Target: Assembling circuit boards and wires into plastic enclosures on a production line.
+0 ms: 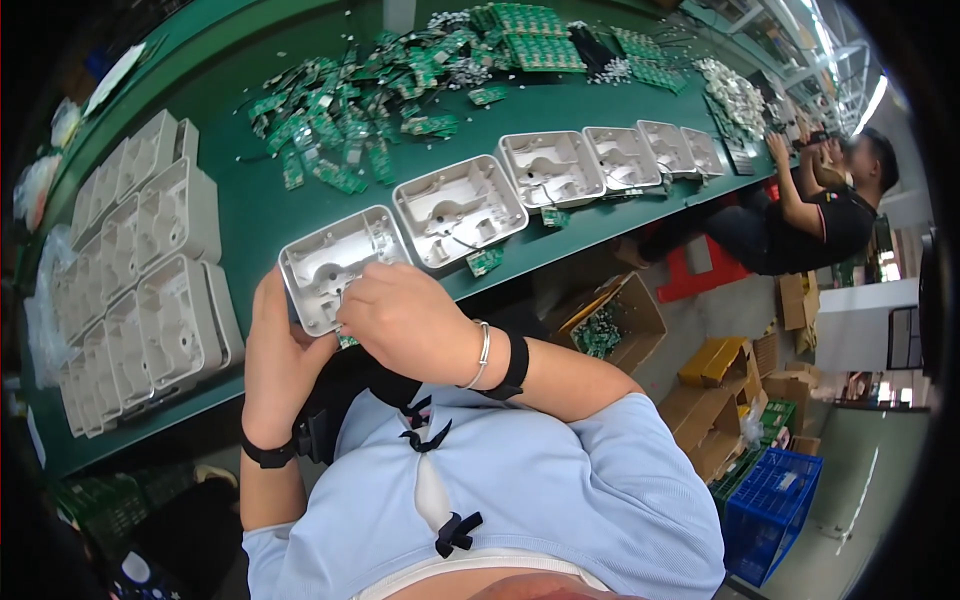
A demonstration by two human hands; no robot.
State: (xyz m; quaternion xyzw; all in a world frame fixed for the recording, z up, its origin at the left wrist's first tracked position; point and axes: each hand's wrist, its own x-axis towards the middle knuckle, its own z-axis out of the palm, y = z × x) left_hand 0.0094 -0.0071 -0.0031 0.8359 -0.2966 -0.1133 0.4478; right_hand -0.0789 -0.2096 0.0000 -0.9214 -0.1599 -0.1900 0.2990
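A white plastic housing [340, 255], an open shallow box with moulded ribs and posts inside, lies tilted at the table's near edge. Its left side is gripped by my left hand [275, 350], with the thumb at the near corner. My right hand [405, 315] reaches over the near right part of it, fingers pinched together; whatever they hold is hidden. Under that hand a bit of green circuit board [347, 341] shows at the housing's near edge. Just right of it sits a second housing [460, 210], with a wired circuit board [484, 262] hanging at its front edge.
More housings [552, 168] run in a row to the right. Stacked housings [140, 280] stand at the left. Loose circuit boards [340, 130] with wires are heaped at the back of the green table [245, 205]. A person [825, 205] sits at the far right; cartons [700, 420] and a blue crate [775, 510] are on the floor.
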